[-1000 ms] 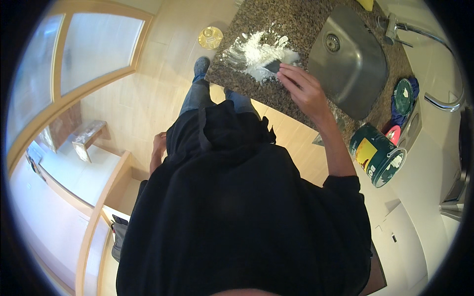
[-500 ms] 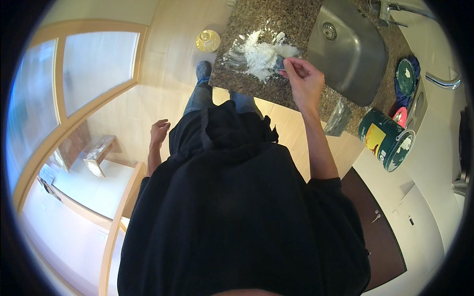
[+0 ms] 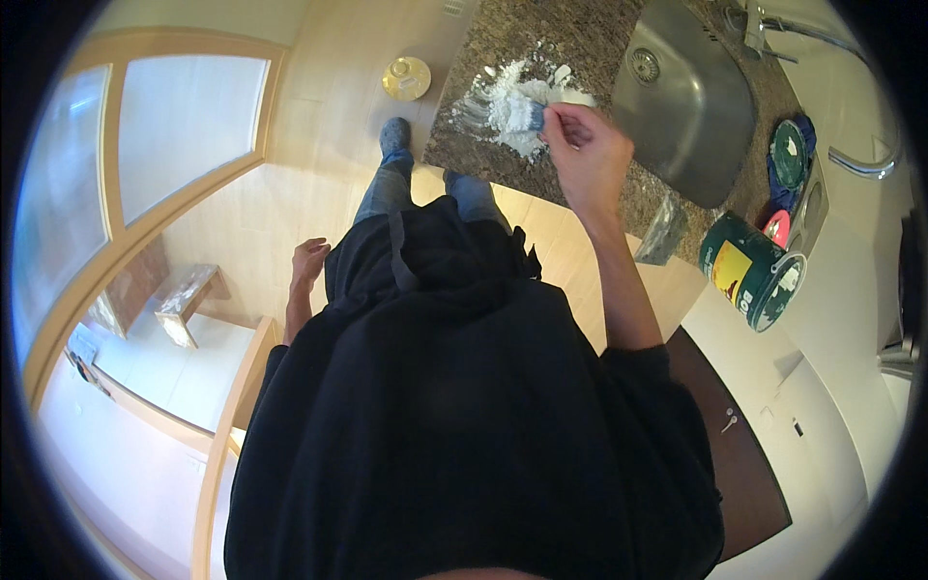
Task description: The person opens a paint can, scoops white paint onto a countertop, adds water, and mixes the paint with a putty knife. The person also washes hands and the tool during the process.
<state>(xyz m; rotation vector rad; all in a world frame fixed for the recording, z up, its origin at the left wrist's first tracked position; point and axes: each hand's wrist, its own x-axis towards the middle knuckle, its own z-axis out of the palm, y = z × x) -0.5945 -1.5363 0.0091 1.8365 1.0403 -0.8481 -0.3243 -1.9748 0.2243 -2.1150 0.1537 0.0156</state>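
Observation:
A heap of white powder (image 3: 512,92) with small lumps lies smeared over the speckled brown stone counter (image 3: 565,34). My right hand (image 3: 594,159) pinches a small flat grey-blue scraper (image 3: 537,117) between thumb and fingers. Its lower edge is down in the powder, partly covered, so its full shape does not show. My left hand (image 3: 309,259) hangs beside my hip, away from the counter, with its fingers loosely bent and nothing visible in it.
Right of the powder sits a steel sink (image 3: 691,126) with a tap (image 3: 802,27). A dark green bucket (image 3: 730,256), a green lid (image 3: 791,155) and a grey flat piece (image 3: 661,232) stand nearer on the right. A round yellow container (image 3: 406,78) is on the floor, left of the counter.
My right hand has moved slightly left with the scraper, farther into the powder. The whole view has shifted a little; my left hand still hangs at my side.

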